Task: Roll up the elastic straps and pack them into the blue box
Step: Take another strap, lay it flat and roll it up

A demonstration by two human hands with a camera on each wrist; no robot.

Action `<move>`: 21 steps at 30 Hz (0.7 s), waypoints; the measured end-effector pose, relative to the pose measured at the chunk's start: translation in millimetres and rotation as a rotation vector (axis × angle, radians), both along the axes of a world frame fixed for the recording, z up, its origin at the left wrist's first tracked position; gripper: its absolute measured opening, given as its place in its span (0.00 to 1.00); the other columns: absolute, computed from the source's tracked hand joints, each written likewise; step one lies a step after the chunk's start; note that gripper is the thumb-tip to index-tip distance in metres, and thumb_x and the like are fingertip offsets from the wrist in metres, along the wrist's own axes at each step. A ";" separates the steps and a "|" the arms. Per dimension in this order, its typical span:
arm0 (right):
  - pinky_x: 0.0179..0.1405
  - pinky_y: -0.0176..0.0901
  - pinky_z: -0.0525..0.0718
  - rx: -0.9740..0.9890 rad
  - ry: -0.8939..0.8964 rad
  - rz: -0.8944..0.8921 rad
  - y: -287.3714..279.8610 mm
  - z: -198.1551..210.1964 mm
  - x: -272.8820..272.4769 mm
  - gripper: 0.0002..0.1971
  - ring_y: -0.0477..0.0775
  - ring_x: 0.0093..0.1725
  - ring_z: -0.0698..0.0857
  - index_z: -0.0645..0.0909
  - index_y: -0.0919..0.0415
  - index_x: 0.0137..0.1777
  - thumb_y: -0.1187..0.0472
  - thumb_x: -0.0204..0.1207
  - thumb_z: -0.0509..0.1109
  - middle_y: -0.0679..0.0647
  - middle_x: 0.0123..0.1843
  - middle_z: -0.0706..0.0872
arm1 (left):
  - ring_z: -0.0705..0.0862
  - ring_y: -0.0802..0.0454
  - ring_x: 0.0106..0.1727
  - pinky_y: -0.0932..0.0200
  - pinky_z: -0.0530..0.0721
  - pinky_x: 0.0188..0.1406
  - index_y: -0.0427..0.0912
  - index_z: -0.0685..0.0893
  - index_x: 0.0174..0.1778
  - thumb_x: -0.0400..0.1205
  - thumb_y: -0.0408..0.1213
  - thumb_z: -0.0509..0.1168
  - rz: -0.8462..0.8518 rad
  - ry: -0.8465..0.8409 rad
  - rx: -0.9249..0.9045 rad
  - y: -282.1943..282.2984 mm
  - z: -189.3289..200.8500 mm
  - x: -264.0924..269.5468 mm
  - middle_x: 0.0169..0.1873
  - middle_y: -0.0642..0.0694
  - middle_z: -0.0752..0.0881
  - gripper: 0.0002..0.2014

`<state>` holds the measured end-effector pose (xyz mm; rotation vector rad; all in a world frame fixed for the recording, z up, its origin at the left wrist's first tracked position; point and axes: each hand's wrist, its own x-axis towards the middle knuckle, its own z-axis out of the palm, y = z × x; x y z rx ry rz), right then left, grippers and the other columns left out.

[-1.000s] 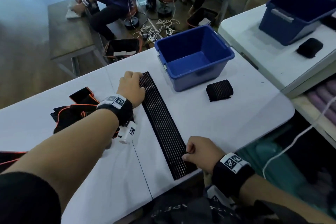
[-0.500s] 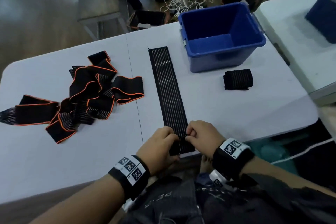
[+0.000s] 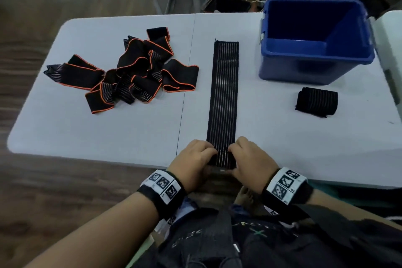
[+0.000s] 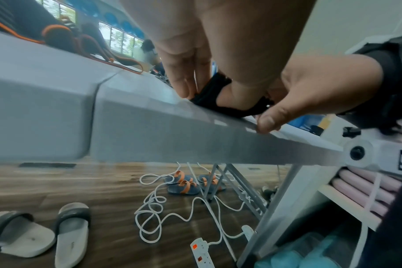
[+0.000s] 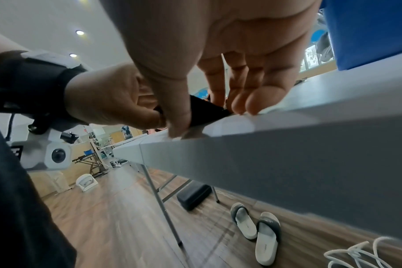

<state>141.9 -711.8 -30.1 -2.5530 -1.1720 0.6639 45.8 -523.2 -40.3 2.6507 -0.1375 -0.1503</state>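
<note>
A long black elastic strap (image 3: 224, 93) with pale stripes lies flat down the middle of the white table (image 3: 130, 128), reaching from the near edge toward the far side. My left hand (image 3: 195, 160) and right hand (image 3: 248, 159) both pinch its near end (image 4: 220, 101) at the table edge, thumbs under and fingers over. The near end (image 5: 204, 112) is lifted and curled between the fingers. The blue box (image 3: 315, 43) stands open and empty at the far right. One rolled black strap (image 3: 316, 102) lies in front of the box.
A tangled pile of black straps with orange edging (image 3: 130, 69) lies on the left half of the table. Another white table edge (image 3: 391, 50) abuts on the right. Under the table are slippers (image 4: 34, 234), sandals, a white cable (image 4: 172, 217) and a power strip.
One second ago my left hand pressed the strap's far end by the box. It came back to the near end beside my right hand. Both now pinch that end and curl it up.
</note>
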 end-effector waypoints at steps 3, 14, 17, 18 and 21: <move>0.42 0.55 0.84 0.058 -0.015 -0.006 -3.6 -7.9 -1.2 0.16 0.61 0.45 0.82 0.81 0.62 0.57 0.68 0.68 0.70 0.56 0.53 0.77 | 0.83 0.40 0.60 0.46 0.84 0.63 0.38 0.86 0.63 0.64 0.24 0.74 0.048 0.052 -0.029 0.0 2.5 0.7 0.59 0.41 0.86 0.28; 0.40 0.43 0.74 0.134 0.204 -0.346 9.1 -6.3 16.1 0.17 0.53 0.40 0.79 0.77 0.57 0.34 0.51 0.84 0.66 0.52 0.42 0.74 | 0.90 0.65 0.48 0.64 0.86 0.60 0.46 0.92 0.58 0.80 0.37 0.74 0.525 0.155 -0.403 11.4 11.1 22.2 0.46 0.54 0.94 0.12; 0.27 0.41 0.68 0.094 0.215 -0.408 16.0 -3.6 19.5 0.22 0.55 0.34 0.79 0.74 0.58 0.29 0.52 0.85 0.66 0.53 0.34 0.75 | 0.90 0.63 0.45 0.61 0.87 0.57 0.46 0.93 0.54 0.79 0.42 0.76 0.605 0.208 -0.430 16.8 5.8 30.4 0.42 0.52 0.94 0.10; 0.25 0.39 0.66 0.065 0.212 -0.426 18.3 -2.0 20.6 0.23 0.54 0.32 0.78 0.73 0.58 0.27 0.51 0.84 0.66 0.53 0.32 0.75 | 0.91 0.60 0.44 0.58 0.89 0.57 0.47 0.93 0.51 0.78 0.43 0.77 0.637 0.228 -0.470 18.0 4.1 32.7 0.40 0.52 0.94 0.08; 0.26 0.41 0.64 -0.002 0.227 -0.491 25.2 4.4 24.7 0.25 0.51 0.28 0.74 0.70 0.58 0.25 0.49 0.84 0.67 0.53 0.27 0.74 | 0.93 0.51 0.38 0.46 0.93 0.51 0.50 0.92 0.36 0.76 0.43 0.79 0.722 0.272 -0.589 21.2 5.6 39.6 0.31 0.49 0.92 0.04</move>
